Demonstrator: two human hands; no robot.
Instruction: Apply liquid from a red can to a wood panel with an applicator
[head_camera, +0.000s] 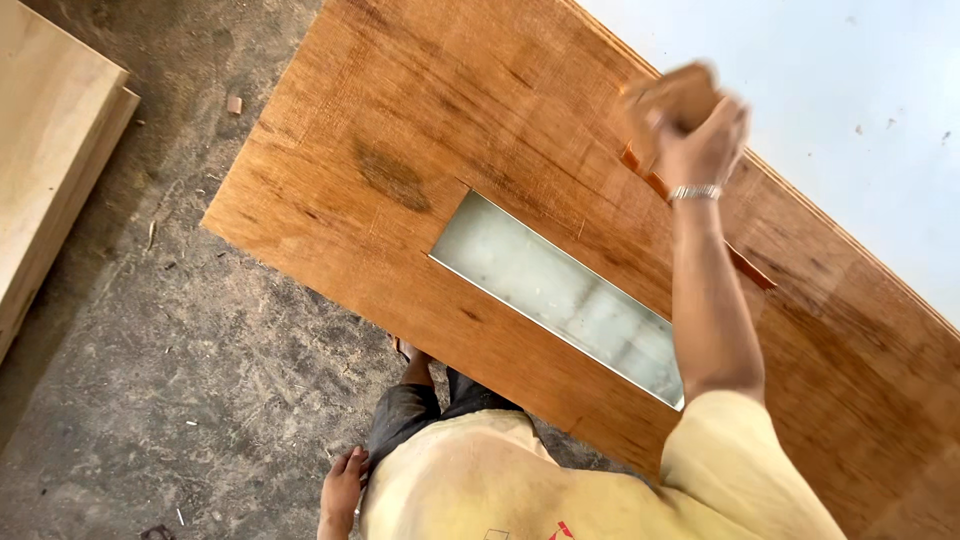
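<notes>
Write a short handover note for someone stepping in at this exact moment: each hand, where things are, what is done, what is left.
Right hand: raised against the door, gripping a brown block; blurred, so it is moving.
Left hand: hangs by the hip, holding nothing visible.
Door: leans against the pale wall, its lower edge on the concrete floor; a rectangular opening is cut through the panel.
Boards: stacked on the floor at the left.
Done: cannot tell; a dark patch shows left of the opening.
Left: probably rubbing down the remaining surface.
</notes>
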